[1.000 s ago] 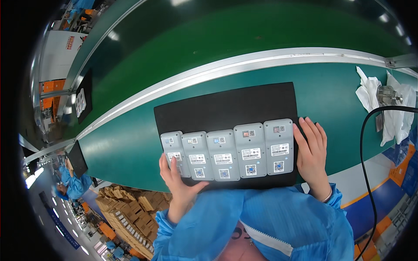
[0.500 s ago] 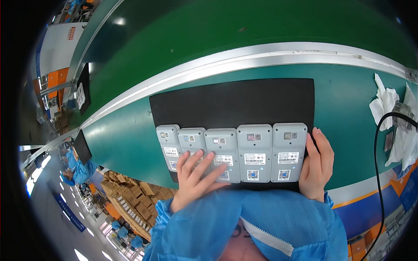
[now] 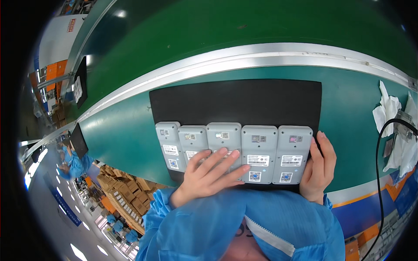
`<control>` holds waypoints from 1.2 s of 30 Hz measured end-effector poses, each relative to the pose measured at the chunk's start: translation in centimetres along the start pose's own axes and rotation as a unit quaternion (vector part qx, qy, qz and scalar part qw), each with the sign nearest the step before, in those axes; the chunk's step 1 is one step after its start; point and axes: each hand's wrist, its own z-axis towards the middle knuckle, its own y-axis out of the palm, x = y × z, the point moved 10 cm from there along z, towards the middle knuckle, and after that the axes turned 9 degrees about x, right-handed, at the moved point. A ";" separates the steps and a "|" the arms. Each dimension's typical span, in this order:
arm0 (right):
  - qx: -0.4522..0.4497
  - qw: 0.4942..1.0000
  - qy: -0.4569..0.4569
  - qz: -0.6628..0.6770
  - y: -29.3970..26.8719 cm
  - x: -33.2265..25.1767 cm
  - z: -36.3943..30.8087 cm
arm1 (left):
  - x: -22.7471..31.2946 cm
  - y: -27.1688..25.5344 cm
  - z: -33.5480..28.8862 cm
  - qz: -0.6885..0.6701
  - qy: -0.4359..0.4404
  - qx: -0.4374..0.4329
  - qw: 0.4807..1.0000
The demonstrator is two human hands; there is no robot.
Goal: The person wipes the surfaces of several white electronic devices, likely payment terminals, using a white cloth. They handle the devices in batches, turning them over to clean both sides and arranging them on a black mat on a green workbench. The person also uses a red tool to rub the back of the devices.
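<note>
Several grey handheld devices lie in a side-by-side row on a black mat [image 3: 235, 102], their labelled backs facing up. My left hand [image 3: 209, 176] rests with spread fingers across the second device [image 3: 193, 135] and the middle device [image 3: 224, 135], covering their lower labels. One fingertip reaches the edge of the fourth device [image 3: 259, 148]. Beside the right-end device [image 3: 292, 150], my right hand [image 3: 319, 169] lies along its outer side, fingers stretched and nothing enclosed. The left-end device [image 3: 169, 145] is untouched and slightly tilted. The middle device sits a little farther up than its neighbours.
A metal rail [image 3: 270, 61] separates the teal bench from a green surface beyond. At right are crumpled white wrapping [image 3: 386, 108] and a black cable [image 3: 379, 174]. Stacked cartons [image 3: 126, 187] stand lower left. Farther left, a co-worker in blue [image 3: 78, 165] is near another dark mat.
My left hand has slid to the right across the devices. The middle device has shifted slightly away from me relative to its neighbours. My right hand stays at the row's right side.
</note>
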 end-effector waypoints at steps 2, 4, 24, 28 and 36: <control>0.003 1.000 0.002 -0.006 -0.2 -0.1 0.4 | 0.0 -0.1 0.3 0.004 0.001 0.003 1.000; -0.005 1.000 0.014 -0.002 -0.2 0.2 0.1 | 0.1 -0.2 0.6 0.006 -0.001 0.009 1.000; -0.007 0.999 0.038 0.007 0.8 2.6 -0.6 | -8.9 -2.0 -9.9 -0.040 -0.315 0.100 0.943; -0.003 0.999 0.038 -0.015 0.5 2.7 -0.6 | -9.2 -1.5 -10.3 -0.083 -0.304 0.106 0.943; -0.006 0.999 0.048 -0.018 0.5 3.4 -1.0 | -11.6 -1.8 -12.4 -0.379 -0.354 0.222 0.826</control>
